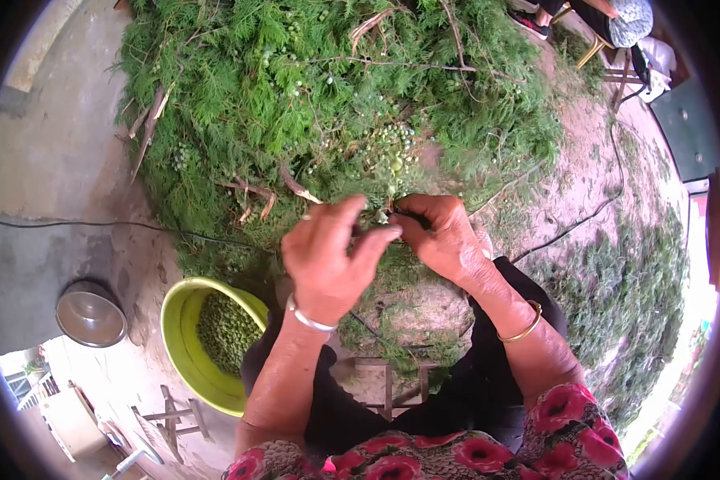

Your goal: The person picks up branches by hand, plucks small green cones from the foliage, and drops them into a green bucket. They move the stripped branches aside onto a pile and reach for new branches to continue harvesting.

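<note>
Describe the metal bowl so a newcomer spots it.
Find the big heap of green branches. In the picture, below its left end stands a yellow-green bucket with green berries. The bowl is left of that: smaller, round, gray metal rather than yellow-green.

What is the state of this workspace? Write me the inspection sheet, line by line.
Surface: ground, partly covered with green scraps.
Job's things: heap of leafy green branches with pale berries; yellow-green bucket holding small green pieces.
Clutter: bare sticks in the heap; metal bowl beside the bucket.
Grip: left hand, blurred, and right hand close together, a small green bit between; which holds it is unclear.
Cables: one dark cable reaching the heap, another on the right.
Surroundings: part of another person, top right.
</note>
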### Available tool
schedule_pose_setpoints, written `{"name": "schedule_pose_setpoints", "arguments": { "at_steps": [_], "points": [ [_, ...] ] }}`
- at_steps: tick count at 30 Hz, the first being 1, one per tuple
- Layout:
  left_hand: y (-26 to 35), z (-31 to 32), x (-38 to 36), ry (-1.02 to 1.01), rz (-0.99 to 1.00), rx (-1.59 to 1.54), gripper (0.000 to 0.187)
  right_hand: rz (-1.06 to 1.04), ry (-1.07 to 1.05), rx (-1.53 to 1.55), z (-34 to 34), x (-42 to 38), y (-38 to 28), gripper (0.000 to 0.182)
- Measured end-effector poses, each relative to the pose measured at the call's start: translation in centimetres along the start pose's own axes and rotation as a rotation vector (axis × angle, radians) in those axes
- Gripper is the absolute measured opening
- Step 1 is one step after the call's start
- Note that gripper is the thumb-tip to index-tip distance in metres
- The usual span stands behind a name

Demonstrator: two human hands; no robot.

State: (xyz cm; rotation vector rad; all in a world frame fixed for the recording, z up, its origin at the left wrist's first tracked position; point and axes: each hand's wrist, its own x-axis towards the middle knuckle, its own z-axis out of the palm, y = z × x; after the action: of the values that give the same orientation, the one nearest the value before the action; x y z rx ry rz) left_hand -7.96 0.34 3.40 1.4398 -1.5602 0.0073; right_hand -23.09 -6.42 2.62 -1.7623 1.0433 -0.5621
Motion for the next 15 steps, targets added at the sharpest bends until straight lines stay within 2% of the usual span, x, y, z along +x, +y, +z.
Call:
{"name": "schedule_pose_setpoints", "arguments": {
  "at_steps": [3, 7, 9, 10, 12, 13, 15],
  "points": [
    [-0.5, 1.0, -0.7, -0.161, -0.026, 0.089, 0.029, -0.039, 0.005, 0.022, 0.5, 0.0, 0.2, 0.011],
    [-1.1, 1.5, -0.9, -0.1, -0.011, 0.075, 0.023, -0.052, -0.001, -0.048, 0.3, 0.2, -0.1, 0.012],
    [-0.5, 1.1, -0.9, -0.037, -0.318, -0.201, 0.014, -0.071, -0.039, -0.027, 0.1, 0.5, 0.2, 0.013],
    [0.1, 0.3, -0.4, -0.076, -0.541, -0.398, 0.005, -0.09, -0.078, -0.005, 0.1, 0.5, 0.4, 0.015],
    [-0.7, -0.7, 0.2, 0.058, -0.829, -0.889, 0.005, -0.068, -0.06, 0.03, 0.0, 0.4, 0.8, 0.015],
    [-1.2, -1.4, 0.6, 0.128, -0.881, -1.142, 0.007, -0.049, -0.042, 0.065, -0.1, 0.4, 0.9, 0.016],
    [-3.1, -2.3, 0.1, 0.054, -0.936, -1.505, 0.019, -0.043, -0.054, 0.049, -0.5, 0.4, 0.2, 0.015]
  ]
}}
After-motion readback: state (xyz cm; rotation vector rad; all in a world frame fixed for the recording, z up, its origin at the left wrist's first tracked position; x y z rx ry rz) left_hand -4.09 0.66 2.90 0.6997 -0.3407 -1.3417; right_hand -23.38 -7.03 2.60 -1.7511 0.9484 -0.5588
